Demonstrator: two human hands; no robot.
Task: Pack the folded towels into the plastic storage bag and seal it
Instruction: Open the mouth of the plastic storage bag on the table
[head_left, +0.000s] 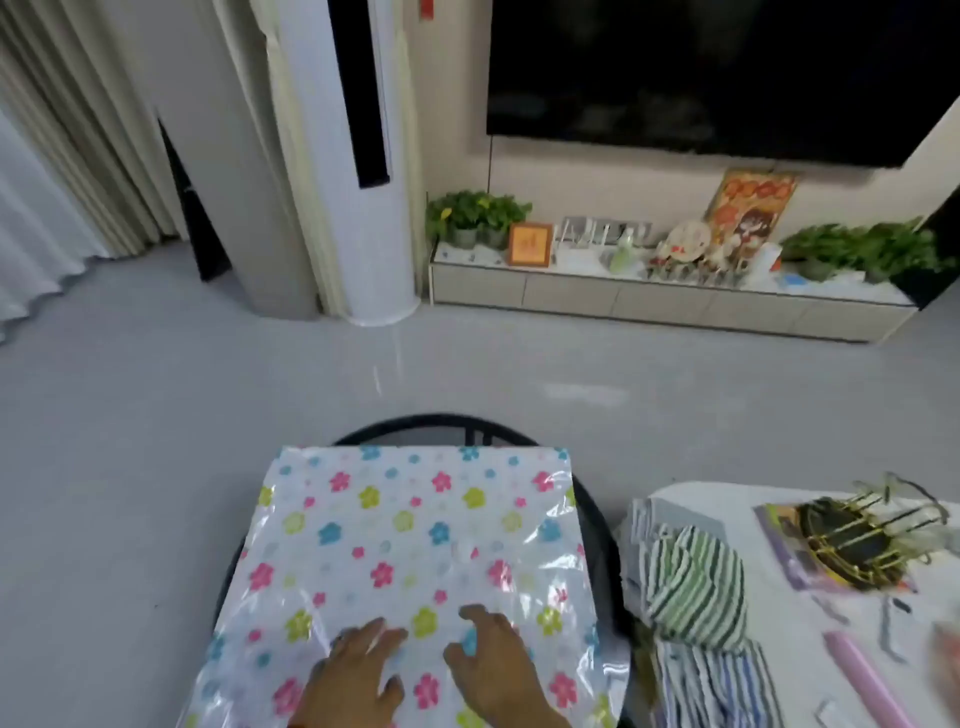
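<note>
Striped towels (696, 587) beside flowered bag (405, 530)

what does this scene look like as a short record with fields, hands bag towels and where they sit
left hand: flat on the bag, fingers spread
right hand: flat on the bag beside it
storage bag: flower-print plastic, lying on a dark round chair
towels: striped pile on the white table, right of the bag, not inside it
grip: none, both hands press only

Glossy crinkled plastic storage bag (410, 545), soft striped cloth towels (696, 597), possibly metal rack (857, 540)
</note>
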